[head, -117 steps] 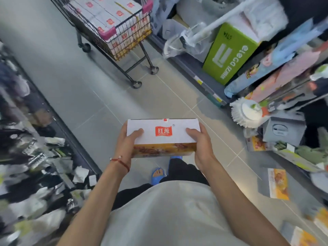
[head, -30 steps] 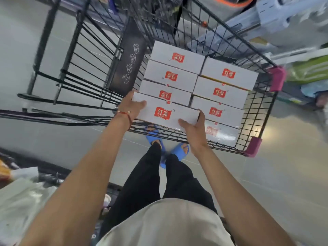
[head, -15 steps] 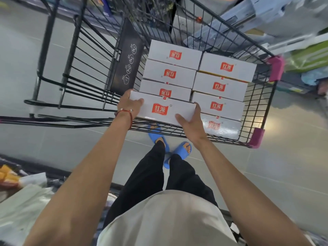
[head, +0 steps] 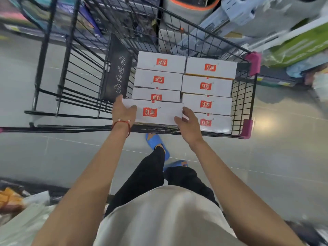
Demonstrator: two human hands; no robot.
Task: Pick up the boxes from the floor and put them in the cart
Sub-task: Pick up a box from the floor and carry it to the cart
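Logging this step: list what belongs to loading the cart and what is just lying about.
Job: white cardboard box with red logo; stacked white boxes; black wire cart; left hand; right hand.
Lying about: green cardboard carton; grey tub with orange rim.

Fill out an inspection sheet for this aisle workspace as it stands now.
Surface: grey tiled floor, glossy.
Job's things: seven white boxes packed in two columns in the black wire cart; an eighth, the held box, at the near left.
Clutter: blurred packets at lower left.
Grippers: left hand grips the held box's left end; right hand touches its right end, grip unclear.
Cables: nothing seen.
Surroundings: green carton and blurred shelf goods beyond the cart.
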